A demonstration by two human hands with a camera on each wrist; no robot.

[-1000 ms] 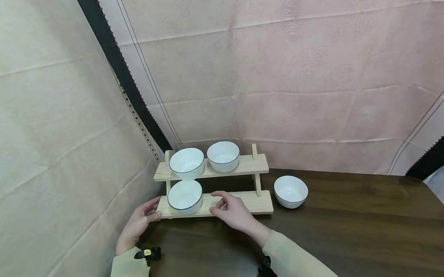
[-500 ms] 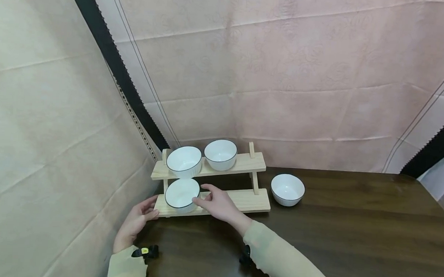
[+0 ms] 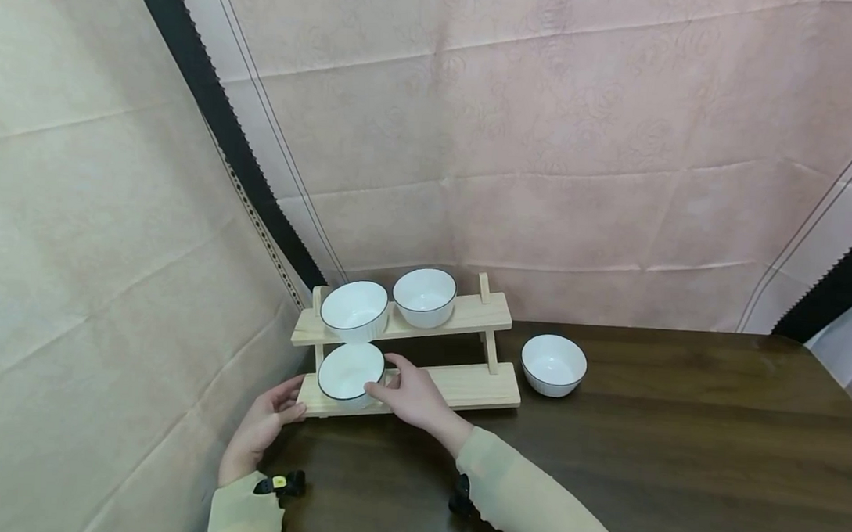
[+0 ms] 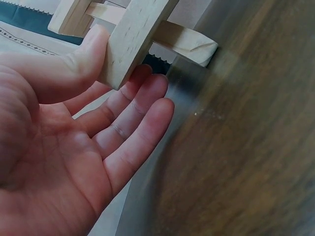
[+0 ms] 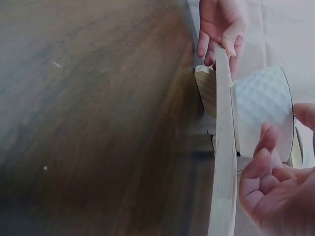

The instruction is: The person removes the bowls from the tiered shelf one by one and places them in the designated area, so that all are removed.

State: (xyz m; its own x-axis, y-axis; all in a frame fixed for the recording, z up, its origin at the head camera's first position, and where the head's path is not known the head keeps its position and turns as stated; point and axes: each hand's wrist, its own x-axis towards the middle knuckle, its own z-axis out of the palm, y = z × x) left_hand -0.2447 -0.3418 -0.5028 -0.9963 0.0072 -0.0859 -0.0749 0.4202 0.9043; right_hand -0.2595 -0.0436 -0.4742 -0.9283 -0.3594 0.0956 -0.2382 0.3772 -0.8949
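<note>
My left hand grips the left end of a two-tier wooden display rack's lower board. In the left wrist view, its thumb lies on the board end, with the other fingers spread behind and beneath. A white bowl with a dark rim rests upright at the left of that board. My right hand holds this bowl at its right side, thumb at the near rim and index finger at the far side. The right wrist view shows the bowl's diamond-textured wall beside the right hand's curled fingers.
Two similar white bowls, one left and one right, stand on the rack's upper board. Another white bowl sits on the dark wooden table, right of the rack. Pale cloth walls rise behind and left.
My right hand has moved left along the lower board to the bowl and has its thumb and index finger around the bowl's side. The left hand keeps its grip on the rack.
</note>
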